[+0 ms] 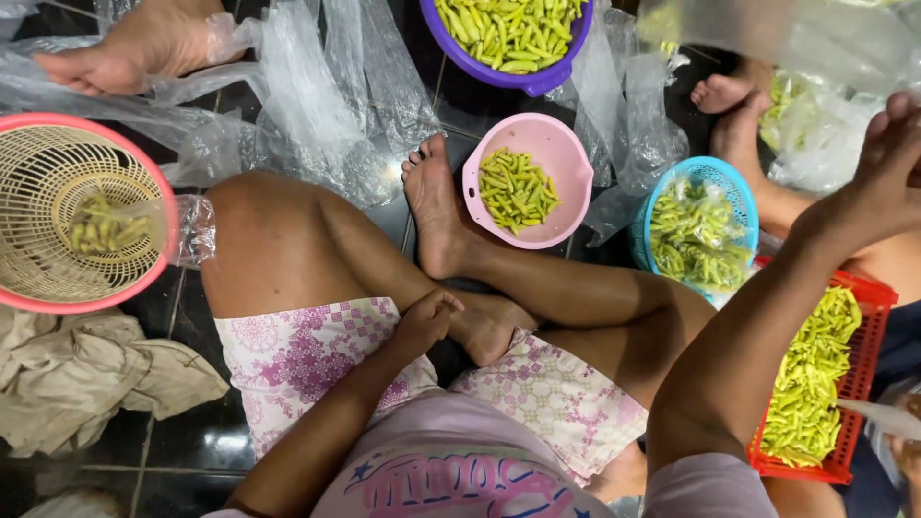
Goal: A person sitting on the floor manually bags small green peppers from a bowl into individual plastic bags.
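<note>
I sit cross-legged on a dark tiled floor. My left hand [425, 319] rests closed on my lap by my ankle, with nothing in it. My right hand [887, 158] is raised at the far right and grips a clear plastic bag [767, 38] that stretches across the top right. In front of my foot stands a pink bowl [566, 158] with several green chillies [516, 189]. A red crate [859, 379] full of green chillies lies under my right arm.
A purple bowl [537, 79] of chillies stands at the top, a blue basket [662, 206] of bagged chillies at the right. A pink-rimmed woven basket [38, 216] holds one bag at left. Clear bags [307, 105], a cloth [86, 379] and other people's feet [134, 48] surround me.
</note>
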